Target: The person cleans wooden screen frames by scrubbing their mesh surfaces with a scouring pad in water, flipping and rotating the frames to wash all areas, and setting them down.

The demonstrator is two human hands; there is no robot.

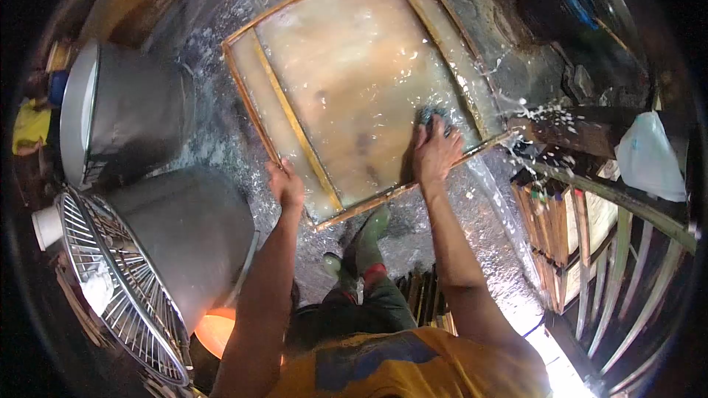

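A large wooden-framed tray [243, 88] fills the middle of the view, tilted, its surface wet with cloudy liquid. Two wooden slats [287, 110] run across it, one near each side. My left hand [286, 183] is closed around the near part of the left rim. Near the right slat, my right hand [437, 155] presses a dark bluish scouring pad [435, 114] on the wet surface; its fingers partly cover the pad. White liquid [542, 114] splashes off the tray's right corner onto the floor side.
Two large metal pots [140, 110] stand at the left, with a round wire fan guard [118, 280] before them. An orange basin [216, 329] sits below. A wooden slatted rack [619, 265] and a white plastic bag [650, 156] are at the right. The floor [479, 228] is wet.
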